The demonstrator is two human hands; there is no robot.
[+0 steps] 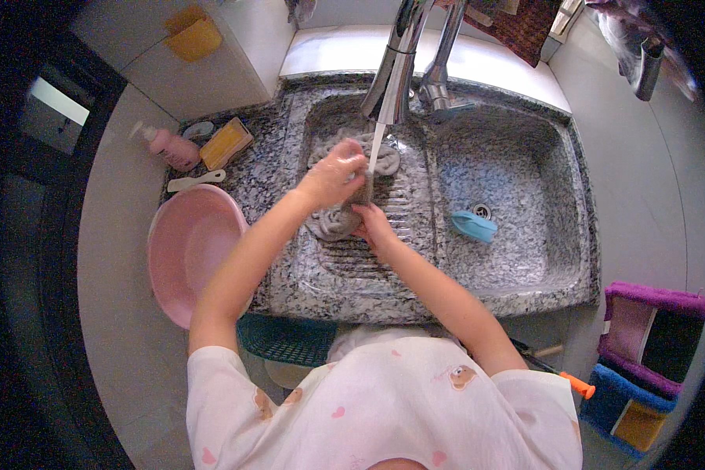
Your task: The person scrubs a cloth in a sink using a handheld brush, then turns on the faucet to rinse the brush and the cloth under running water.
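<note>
Water runs from a chrome faucet (392, 88) onto a wet grey cloth (335, 223) in the left basin of a speckled stone laundry sink (352, 299). My left hand (335, 173) is at the stream, over the cloth's upper part, its fingers curled and blurred; whether it grips the fabric is unclear. Below the stream my right hand (376, 226) holds the lower bunch of the cloth at its right edge. Ribs of the washboard slope show beside and under the cloth.
A pink plastic basin (197, 252) stands at left, near a white-handled brush (197, 180), a yellow soap bar (226, 144) and a pink pump bottle (176, 150). A light-blue brush (474, 226) lies by the right basin's drain (482, 211).
</note>
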